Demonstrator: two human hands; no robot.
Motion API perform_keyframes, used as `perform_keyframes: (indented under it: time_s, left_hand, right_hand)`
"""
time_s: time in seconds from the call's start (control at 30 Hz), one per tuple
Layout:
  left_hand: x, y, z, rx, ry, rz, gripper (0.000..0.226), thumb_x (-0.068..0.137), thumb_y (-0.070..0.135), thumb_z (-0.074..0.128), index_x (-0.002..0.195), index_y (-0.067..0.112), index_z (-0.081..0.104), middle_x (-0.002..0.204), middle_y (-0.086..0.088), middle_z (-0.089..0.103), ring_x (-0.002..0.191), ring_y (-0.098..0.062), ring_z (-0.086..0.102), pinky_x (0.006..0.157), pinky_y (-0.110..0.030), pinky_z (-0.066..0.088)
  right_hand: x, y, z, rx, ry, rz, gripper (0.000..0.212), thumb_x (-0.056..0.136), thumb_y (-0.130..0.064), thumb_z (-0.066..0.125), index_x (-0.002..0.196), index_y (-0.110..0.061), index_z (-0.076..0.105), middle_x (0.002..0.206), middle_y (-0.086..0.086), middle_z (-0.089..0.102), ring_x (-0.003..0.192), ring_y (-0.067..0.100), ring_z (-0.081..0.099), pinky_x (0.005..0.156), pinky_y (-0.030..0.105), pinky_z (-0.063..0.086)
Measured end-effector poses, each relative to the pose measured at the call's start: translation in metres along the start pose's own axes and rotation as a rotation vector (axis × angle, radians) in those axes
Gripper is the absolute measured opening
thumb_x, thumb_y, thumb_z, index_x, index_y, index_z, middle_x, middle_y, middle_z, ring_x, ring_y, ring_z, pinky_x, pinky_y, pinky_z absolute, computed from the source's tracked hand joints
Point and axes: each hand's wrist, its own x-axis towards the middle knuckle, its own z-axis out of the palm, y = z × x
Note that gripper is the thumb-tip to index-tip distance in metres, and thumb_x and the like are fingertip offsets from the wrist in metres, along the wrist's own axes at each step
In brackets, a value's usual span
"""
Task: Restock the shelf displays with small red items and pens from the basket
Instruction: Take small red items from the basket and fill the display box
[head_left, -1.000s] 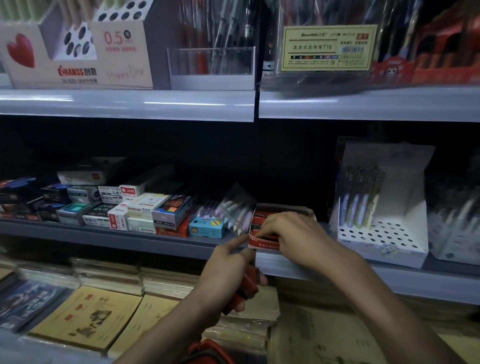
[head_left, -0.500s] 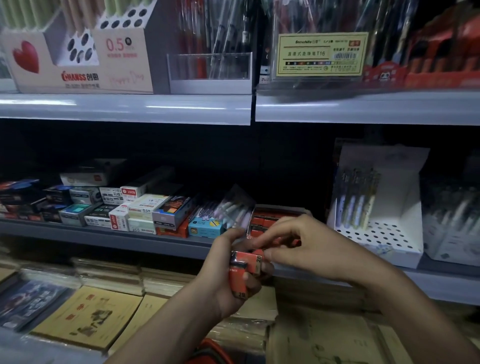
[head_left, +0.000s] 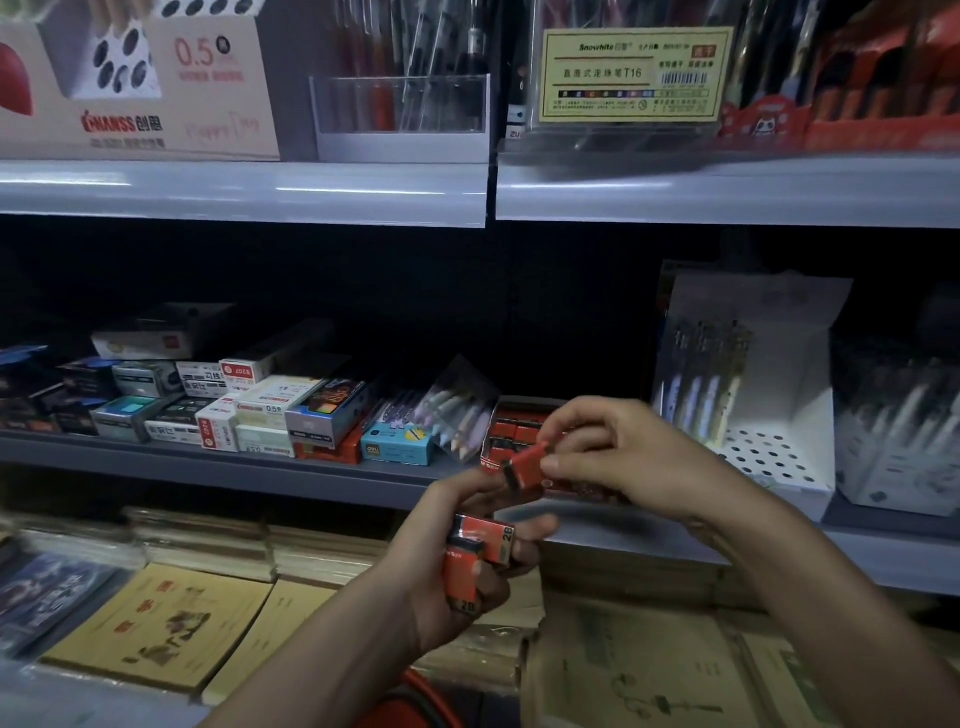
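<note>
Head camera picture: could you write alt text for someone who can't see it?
A person's right hand pinches one small red box in front of a shop shelf, while the left hand grips more red boxes marked 2B. Behind them an open red display carton sits on the shelf among stationery boxes.

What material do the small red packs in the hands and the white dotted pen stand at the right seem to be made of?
Small red packs: probably glossy printed card or wrapped paper; sharp edges, a slight sheen and "2B" print show. White dotted pen stand: likely matt folded cardboard, with flat creased panels and punched holes.
</note>
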Motion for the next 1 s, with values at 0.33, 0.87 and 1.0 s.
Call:
perform_keyframes:
  time_s: [0.33,0.87,1.0]
  left_hand:
    - [0.005,0.013,-0.005,0.517,0.319,0.437,0.026,0.101,0.023,0.057,0.124,0.022,0.068,0.067,-0.010,0.062,0.055,-0.016,0.053,0.039,-0.024,0.035]
    - [0.020,0.001,-0.016,1.151,0.404,0.605,0.052,0.103,0.026,0.054,0.151,0.041,0.043,0.077,-0.003,0.070,0.052,-0.013,0.059,0.042,-0.027,0.048]
    - [0.021,0.001,-0.017,1.139,0.395,0.589,0.053,0.102,0.024,0.054,0.151,0.043,0.042,0.072,-0.003,0.068,0.051,-0.012,0.058,0.043,-0.026,0.047]
  right_hand:
    - [0.030,0.025,0.002,-0.066,0.297,0.102,0.011,0.087,-0.021,0.081,0.095,-0.024,0.075,0.081,-0.001,0.078,0.070,0.010,0.072,0.069,0.035,0.061]
    - [0.036,0.030,0.016,-0.422,0.340,-0.041,0.014,0.087,-0.031,0.081,0.100,-0.031,0.080,0.100,-0.009,0.073,0.090,0.006,0.069,0.077,0.027,0.061]
    - [0.034,0.033,0.023,-0.443,0.279,-0.065,0.012,0.080,-0.033,0.086,0.091,-0.034,0.081,0.102,-0.011,0.073,0.097,0.005,0.067,0.082,0.026,0.060]
